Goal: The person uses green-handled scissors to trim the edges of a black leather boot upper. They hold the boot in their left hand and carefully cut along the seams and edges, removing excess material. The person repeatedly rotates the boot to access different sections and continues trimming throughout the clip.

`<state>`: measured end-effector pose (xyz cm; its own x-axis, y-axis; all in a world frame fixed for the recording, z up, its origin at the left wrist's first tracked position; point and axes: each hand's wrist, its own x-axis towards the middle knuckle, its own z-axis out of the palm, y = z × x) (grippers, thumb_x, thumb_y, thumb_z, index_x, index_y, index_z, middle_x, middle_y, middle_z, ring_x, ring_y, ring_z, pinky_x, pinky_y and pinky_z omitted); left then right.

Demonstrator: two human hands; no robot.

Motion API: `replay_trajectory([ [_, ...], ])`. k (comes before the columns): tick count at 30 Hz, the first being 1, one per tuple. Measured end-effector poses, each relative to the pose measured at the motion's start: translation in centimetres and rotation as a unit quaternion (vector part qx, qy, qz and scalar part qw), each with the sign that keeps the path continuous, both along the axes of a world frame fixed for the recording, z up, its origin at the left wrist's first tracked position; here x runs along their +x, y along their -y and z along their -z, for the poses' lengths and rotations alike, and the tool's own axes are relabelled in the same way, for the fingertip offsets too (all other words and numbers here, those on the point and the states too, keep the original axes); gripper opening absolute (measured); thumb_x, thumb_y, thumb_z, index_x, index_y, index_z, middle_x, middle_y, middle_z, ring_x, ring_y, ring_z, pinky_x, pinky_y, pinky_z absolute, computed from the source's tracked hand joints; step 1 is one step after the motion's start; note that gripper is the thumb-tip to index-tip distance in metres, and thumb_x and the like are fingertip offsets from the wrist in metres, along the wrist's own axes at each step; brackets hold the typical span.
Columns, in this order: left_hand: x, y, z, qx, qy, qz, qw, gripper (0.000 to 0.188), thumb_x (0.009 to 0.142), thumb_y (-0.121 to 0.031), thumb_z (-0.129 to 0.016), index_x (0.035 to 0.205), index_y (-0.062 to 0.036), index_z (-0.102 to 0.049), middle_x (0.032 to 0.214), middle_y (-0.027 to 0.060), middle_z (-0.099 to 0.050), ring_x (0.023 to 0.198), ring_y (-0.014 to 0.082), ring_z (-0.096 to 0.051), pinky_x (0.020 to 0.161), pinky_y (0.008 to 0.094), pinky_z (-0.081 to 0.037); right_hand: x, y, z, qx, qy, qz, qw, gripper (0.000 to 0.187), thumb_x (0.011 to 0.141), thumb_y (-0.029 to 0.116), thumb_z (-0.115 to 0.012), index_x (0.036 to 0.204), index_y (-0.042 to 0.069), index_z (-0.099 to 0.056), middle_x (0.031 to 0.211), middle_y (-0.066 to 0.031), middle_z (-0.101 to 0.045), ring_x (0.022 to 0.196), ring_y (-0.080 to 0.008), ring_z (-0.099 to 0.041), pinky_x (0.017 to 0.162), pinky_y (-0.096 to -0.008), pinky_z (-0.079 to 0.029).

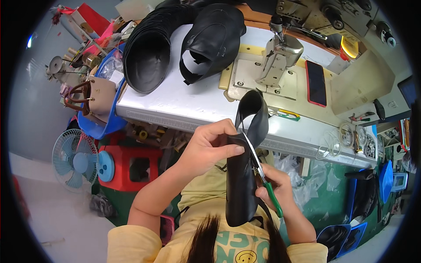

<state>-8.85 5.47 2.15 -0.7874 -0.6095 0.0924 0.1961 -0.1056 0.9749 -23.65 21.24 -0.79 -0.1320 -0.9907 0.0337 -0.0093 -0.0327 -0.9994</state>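
A black leather shoe upper hangs in front of my chest, its curved top opening up at the table's edge. My left hand pinches its edge between thumb and fingers. My right hand is closed around a pair of green-handled scissors. Their blades point up and to the left along the upper, with the tips close to my left fingertips. Whether the blades are biting into the leather, I cannot tell. Some of my right fingers are hidden behind the upper and the handle.
A sewing machine stands on the white table, with a red-edged phone to its right. More black uppers lie at the back left, beside a nested stack. A small yellow-green tool lies near the table's front edge. A fan stands left.
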Motion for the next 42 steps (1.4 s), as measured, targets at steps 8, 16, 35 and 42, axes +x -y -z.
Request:
replay_trajectory([
  [8, 1.3, 1.5, -2.1, -0.019, 0.108, 0.027, 0.994, 0.013, 0.073, 0.002, -0.066, 0.075, 0.0008, -0.054, 0.076, 0.0017, -0.048, 0.069, 0.0077, -0.045, 0.062, 0.022, -0.038, -0.6, 0.7, -0.8, -0.008, -0.08, 0.0, 0.997, 0.066, 0.064, 0.033, -0.078, 0.116, 0.0, -0.055, 0.067, -0.0042, -0.043, 0.061, -0.0151, -0.041, 0.056, -0.0261, -0.035],
  [16, 2.7, 3.9, -4.7, -0.114, 0.176, 0.05, 0.977, 0.01, 0.074, 0.001, -0.066, 0.081, 0.0019, -0.059, 0.077, 0.0021, -0.052, 0.07, 0.0071, -0.047, 0.062, 0.0212, -0.037, -1.1, 1.3, -2.1, 0.017, -0.109, -0.041, 0.993, 0.059, 0.063, 0.029, -0.079, 0.112, 0.002, -0.058, 0.067, -0.0062, -0.046, 0.06, -0.017, -0.043, 0.056, -0.0271, -0.035],
  [35, 8.1, 10.0, 3.9, -0.12, 0.396, -0.087, 0.906, 0.029, 0.084, -0.025, -0.059, 0.097, 0.0004, -0.061, 0.062, 0.0005, -0.055, 0.055, 0.0088, -0.051, 0.053, 0.0249, -0.043, -3.9, 6.6, -0.7, 0.162, 0.003, -0.094, 0.982, 0.062, 0.065, 0.04, -0.078, 0.109, -0.001, -0.06, 0.072, 0.0014, -0.052, 0.063, -0.0055, -0.046, 0.056, -0.0189, -0.037],
  [42, 9.1, 4.8, 8.1, 0.469, -0.072, -0.06, 0.878, 0.053, 0.077, -0.014, -0.066, 0.122, 0.0041, -0.044, 0.114, 0.0152, -0.056, 0.101, 0.0238, -0.058, 0.085, 0.0348, -0.049, -3.7, 6.7, -0.6, 0.171, 0.021, -0.086, 0.981, 0.066, 0.067, 0.045, -0.075, 0.111, -0.002, -0.059, 0.069, 0.0014, -0.051, 0.063, -0.006, -0.046, 0.056, -0.0199, -0.037],
])
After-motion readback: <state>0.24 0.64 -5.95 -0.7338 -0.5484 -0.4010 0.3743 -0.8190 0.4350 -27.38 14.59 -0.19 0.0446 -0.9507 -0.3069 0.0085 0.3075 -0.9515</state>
